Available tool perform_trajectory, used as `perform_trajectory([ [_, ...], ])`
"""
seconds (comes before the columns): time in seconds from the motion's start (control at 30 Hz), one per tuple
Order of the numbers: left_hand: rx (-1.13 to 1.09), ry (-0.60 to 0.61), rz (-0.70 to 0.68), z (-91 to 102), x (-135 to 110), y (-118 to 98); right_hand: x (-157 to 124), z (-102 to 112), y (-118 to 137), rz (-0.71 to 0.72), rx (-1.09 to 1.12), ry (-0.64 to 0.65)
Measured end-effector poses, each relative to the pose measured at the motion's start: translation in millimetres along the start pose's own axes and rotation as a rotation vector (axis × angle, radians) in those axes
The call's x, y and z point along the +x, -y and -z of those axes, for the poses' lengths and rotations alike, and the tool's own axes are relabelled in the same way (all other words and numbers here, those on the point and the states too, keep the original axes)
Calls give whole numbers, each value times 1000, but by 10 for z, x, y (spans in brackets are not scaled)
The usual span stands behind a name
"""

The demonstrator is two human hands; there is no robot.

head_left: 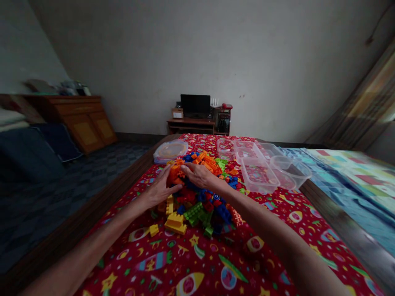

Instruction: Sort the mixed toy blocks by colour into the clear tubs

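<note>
A heap of plastic building bricks [202, 197] in orange, blue, red, green and yellow lies on a red patterned cloth [216, 263] in front of me. My left hand [161, 190] rests on the heap's left side, its fingers curled around orange bricks [174, 172]. From the right, my right hand [199, 174] reaches over the top of the heap with its fingertips pressed on the same orange bricks. A loose yellow brick [175, 223] sits at the near edge of the pile.
Several clear plastic containers [259, 174] stand at the right of the heap, and a round clear lid [170, 150] lies at the back left. The table's wooden edge [92, 213] runs along the left. A desk with a monitor [195, 105] stands against the far wall.
</note>
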State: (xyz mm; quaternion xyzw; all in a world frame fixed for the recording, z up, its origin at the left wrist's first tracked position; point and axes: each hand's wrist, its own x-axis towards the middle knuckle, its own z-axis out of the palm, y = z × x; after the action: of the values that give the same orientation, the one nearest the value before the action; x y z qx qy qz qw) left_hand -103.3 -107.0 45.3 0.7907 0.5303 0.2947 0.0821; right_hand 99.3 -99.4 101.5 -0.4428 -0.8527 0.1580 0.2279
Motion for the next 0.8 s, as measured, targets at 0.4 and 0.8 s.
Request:
perform_trajectory([
  [0.4,115,58,-131,-15,-428,-36,355,421,-865,-224,-267,-111],
  [0.8,278,-188,-5,305,523,948,222,122,-1052,-22,-220,12],
])
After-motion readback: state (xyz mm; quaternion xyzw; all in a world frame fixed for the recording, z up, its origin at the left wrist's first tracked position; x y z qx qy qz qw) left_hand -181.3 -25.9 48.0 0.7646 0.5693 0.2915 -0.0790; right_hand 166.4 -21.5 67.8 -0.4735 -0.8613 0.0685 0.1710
